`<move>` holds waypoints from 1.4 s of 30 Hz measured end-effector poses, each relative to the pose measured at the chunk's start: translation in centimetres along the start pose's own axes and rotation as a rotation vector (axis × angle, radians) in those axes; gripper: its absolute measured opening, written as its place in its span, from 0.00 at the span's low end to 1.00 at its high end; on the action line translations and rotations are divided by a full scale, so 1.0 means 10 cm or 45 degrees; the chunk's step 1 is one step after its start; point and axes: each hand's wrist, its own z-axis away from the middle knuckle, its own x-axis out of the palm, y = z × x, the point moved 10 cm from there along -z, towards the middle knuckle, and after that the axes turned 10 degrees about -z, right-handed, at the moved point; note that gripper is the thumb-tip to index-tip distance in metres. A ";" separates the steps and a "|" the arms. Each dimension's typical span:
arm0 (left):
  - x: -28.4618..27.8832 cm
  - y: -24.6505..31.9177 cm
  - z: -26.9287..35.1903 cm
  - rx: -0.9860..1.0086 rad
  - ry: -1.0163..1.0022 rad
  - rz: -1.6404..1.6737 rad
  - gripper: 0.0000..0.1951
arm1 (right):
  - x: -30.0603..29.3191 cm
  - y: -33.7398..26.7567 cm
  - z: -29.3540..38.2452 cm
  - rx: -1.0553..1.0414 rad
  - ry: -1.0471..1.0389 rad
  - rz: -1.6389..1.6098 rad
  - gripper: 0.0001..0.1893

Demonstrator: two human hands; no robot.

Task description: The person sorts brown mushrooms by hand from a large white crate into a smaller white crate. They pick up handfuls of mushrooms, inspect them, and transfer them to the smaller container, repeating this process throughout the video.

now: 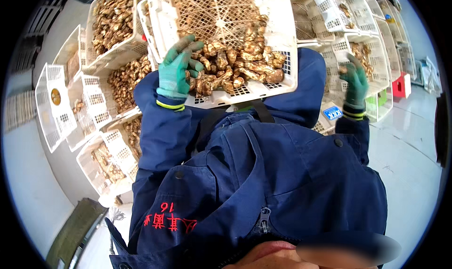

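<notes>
A white plastic crate [287, 78] rests at my lap, with a pile of brown, soil-covered mushrooms [226, 62] at its near side and its mesh floor bare behind them. Over the left side of this pile is my left hand [178, 66] in a green-coated glove, fingers apart and fingertips dirty. No mushroom shows clearly gripped in it. My right hand [356, 79], gloved alike and blurred, is off to the right at a smaller white basket [381, 69] holding mushrooms [362, 55]. Something brown shows beside its fingers; whether they hold it is unclear.
At the left, white crates hold heaps of mushrooms [114, 20], with more mushrooms [129, 83] in a nearer one. Stacked white baskets [348, 13] stand at the right. Beyond them are a red container [399, 86] and the pale tiled floor [406, 156].
</notes>
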 end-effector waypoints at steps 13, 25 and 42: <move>0.78 -0.94 -0.58 -0.123 -0.518 -2.578 0.41 | -3.73 1.17 1.75 0.398 0.930 0.909 0.25; 0.76 -0.16 0.29 -0.076 -0.537 0.347 0.38 | 2.57 0.50 0.22 -0.321 -0.892 0.490 0.22; 0.68 -0.27 0.36 -0.261 -0.651 0.966 0.30 | 3.15 1.40 0.11 -0.021 -1.121 1.301 0.23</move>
